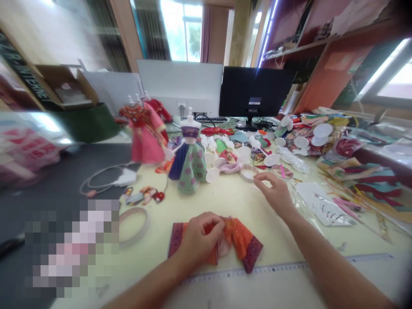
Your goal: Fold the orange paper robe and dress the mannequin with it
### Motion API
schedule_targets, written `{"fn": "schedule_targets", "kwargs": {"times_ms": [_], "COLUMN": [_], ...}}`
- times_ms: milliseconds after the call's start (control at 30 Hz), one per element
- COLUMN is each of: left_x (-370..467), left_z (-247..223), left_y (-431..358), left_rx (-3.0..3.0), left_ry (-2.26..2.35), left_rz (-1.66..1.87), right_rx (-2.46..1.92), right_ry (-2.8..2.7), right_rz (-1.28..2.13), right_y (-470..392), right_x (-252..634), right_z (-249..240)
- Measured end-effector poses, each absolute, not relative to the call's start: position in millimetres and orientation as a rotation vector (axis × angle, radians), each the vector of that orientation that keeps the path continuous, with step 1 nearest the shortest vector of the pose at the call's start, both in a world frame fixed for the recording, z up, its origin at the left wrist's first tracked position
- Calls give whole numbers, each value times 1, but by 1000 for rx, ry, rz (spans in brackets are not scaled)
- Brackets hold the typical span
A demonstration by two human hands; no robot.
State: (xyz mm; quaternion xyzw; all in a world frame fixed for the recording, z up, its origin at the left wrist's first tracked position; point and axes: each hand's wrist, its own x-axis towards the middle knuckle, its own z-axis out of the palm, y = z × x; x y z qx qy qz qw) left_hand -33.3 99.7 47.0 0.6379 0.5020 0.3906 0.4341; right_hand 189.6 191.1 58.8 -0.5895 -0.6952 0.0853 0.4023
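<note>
An orange garment with purple patterned borders [244,240] lies on the pale yellow table, spread to both sides of my left hand [206,236]. The fingers of my left hand are closed in a pinch at the garment's upper middle. Higher up and to the right, my right hand [273,191] is pinched too, beside a clear tape ring [249,172]; anything between its fingertips is too small to make out. A small mannequin in a blue and green dress [189,165] stands upright behind the garment.
A ruler [289,267] runs along the near side. Another tape roll [146,227] and a white charger with cable [126,177] are at left. Pink and red doll dresses [146,146], white stands, fabric heaps and a black monitor [254,92] stand behind. Tools on white card [322,206] lie right.
</note>
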Motion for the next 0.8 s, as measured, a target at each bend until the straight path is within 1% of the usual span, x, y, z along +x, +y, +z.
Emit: {"fn": "schedule_targets", "kwargs": {"times_ms": [233, 367, 500, 600, 733, 767, 800], "left_x": [-34, -34, -34, -34, -33, -32, -32], "left_z": [54, 52, 49, 47, 44, 42, 41], "left_y": [99, 99, 98, 98, 96, 96, 95], "left_rx": [1803, 1853, 1857, 1854, 1881, 1898, 1922], "left_ry": [1274, 1263, 1240, 1224, 1206, 1202, 1192], "left_rz": [972, 996, 1009, 1032, 1072, 1086, 1107], "right_rx": [-1776, -1844, -1829, -1707, -1514, -1471, -1424], "right_ry": [-1883, -1998, -2030, -2095, -2214, -2222, -2177], "right_rz": [77, 84, 103, 223, 510, 608, 797], "right_y": [254, 262, 249, 219, 169, 158, 151], "right_x": [205, 203, 196, 181, 160, 157, 156], "right_z": [62, 63, 69, 75, 76, 75, 74]}}
